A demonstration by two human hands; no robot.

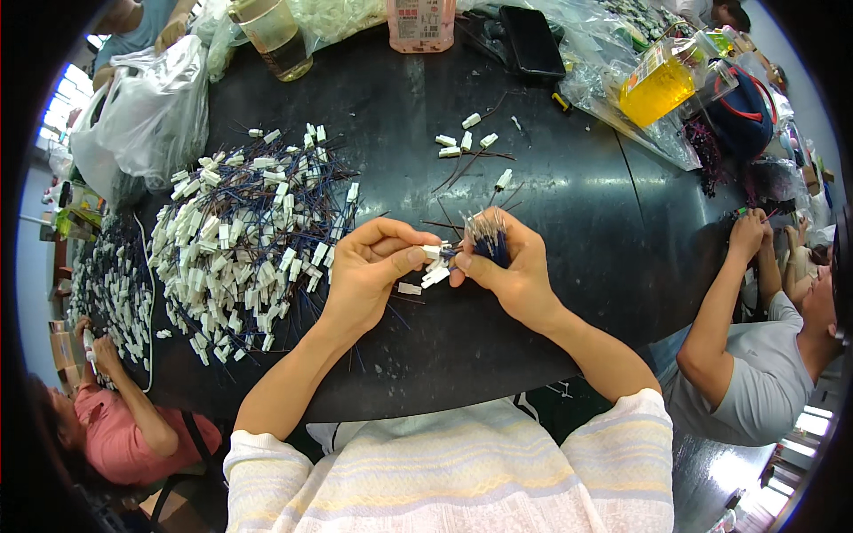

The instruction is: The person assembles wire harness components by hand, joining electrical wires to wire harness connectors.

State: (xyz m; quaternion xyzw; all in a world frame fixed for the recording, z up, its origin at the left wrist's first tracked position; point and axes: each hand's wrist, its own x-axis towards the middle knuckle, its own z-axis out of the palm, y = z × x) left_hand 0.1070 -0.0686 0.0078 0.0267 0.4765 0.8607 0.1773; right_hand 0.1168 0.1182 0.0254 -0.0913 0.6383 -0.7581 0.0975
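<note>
A small white plastic connector (433,252) sits pinched at the fingertips of the left hand (373,266), held above the dark round table (577,204), near its front edge. Just beside it, a bundle of dark blue wires (487,242) with pale metal tips stands upright in the right hand (506,266), its tips fanning slightly at the top. Another white connector (435,277) hangs just below the first, between the two hands. A single connector (409,289) lies flat on the table beneath the left hand.
</note>
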